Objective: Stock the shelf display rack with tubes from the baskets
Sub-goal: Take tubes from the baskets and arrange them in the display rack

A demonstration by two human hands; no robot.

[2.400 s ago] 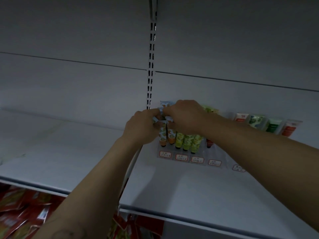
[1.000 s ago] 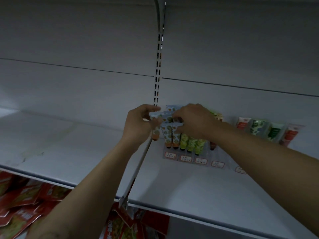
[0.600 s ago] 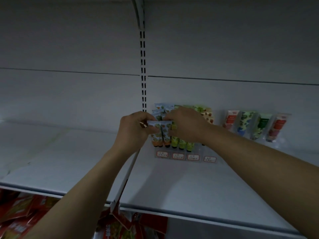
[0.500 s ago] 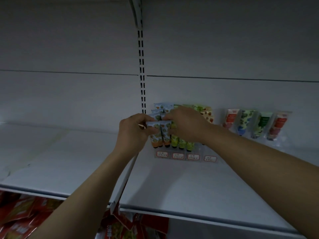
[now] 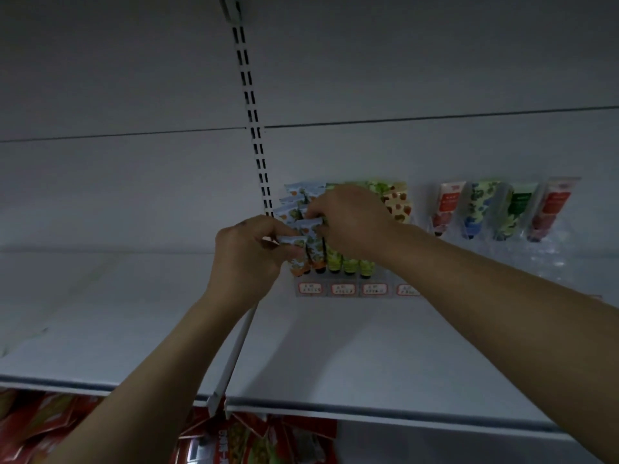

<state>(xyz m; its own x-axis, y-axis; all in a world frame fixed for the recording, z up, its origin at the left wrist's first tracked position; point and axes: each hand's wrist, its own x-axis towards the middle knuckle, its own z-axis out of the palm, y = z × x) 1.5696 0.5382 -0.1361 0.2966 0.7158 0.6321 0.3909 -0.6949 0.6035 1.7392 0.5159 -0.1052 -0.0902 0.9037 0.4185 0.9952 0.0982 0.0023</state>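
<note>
Both clamped | my left grip pinches blue tube | right grip pinches second tube, fingertips hidden | labels unreadable

Clear display rack at back of shelf, label strip along front. Blue-orange tubes fill leftmost slots, caps down, rows stepped upward; front two pinched at crimped tops by left hand and right hand. Green tubes just beside, caps down. Four mixed tubes farther right, leaning back.

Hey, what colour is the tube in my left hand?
The tube is pale blue with orange-green fruit print, orange at its bottom; head view.
</note>
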